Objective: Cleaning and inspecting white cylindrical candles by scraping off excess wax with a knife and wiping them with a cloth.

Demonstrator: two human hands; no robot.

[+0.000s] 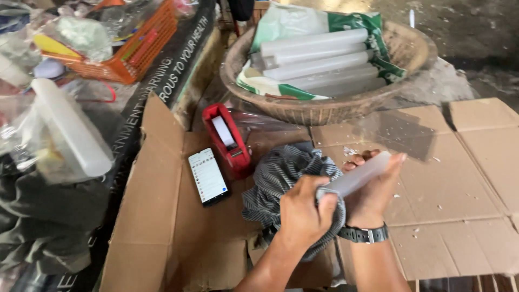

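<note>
A translucent white stick (361,174) is gripped in my right hand (373,197), which wears a dark wristwatch (363,234). My left hand (301,215) closes on a grey striped cloth (281,176) and presses it around the lower end of the stick. Both hands hover just above flattened cardboard (448,178), and the rest of the cloth lies bunched on it to the left of the stick.
A woven basket (324,111) at the back holds several similar white sticks (313,57) on a green-and-white bag. A red tape dispenser (227,140) and a smartphone (207,176) lie left of the cloth. An orange plastic basket (138,54) and bagged items sit far left.
</note>
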